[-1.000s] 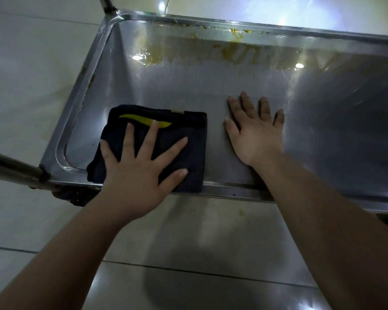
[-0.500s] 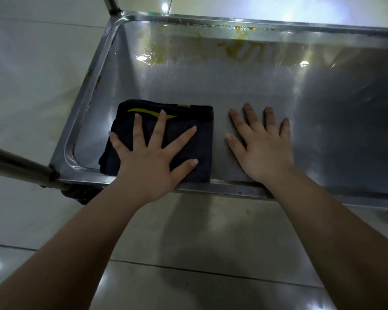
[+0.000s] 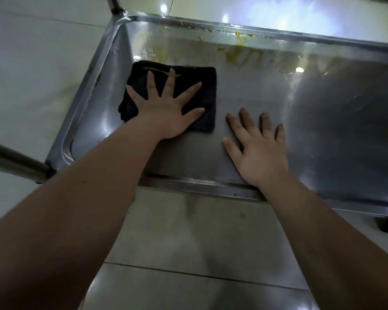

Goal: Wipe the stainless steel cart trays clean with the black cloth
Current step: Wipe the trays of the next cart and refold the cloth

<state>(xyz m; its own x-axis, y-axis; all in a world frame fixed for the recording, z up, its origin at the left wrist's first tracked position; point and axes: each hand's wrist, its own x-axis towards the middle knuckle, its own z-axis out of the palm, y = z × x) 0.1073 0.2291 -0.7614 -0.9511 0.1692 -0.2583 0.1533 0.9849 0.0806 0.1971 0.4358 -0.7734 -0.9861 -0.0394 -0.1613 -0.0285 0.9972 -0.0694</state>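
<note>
Folded black cloth (image 3: 207, 73) is pressed flat on the stainless steel tray (image 3: 323, 121), near its far-left corner, under the L hand (image 3: 166, 108), fingers spread wide. R hand (image 3: 259, 151) is laid flat on bare tray just beside the cloth, fingers straight and slightly apart. Yellowish residue (image 3: 240, 53) is seen along the far wall.

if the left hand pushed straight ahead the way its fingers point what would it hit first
Probably the yellowish residue on the tray floor, just past the black cloth under the left hand. After that comes the tray's far wall. Nothing else shows in that line.
</note>
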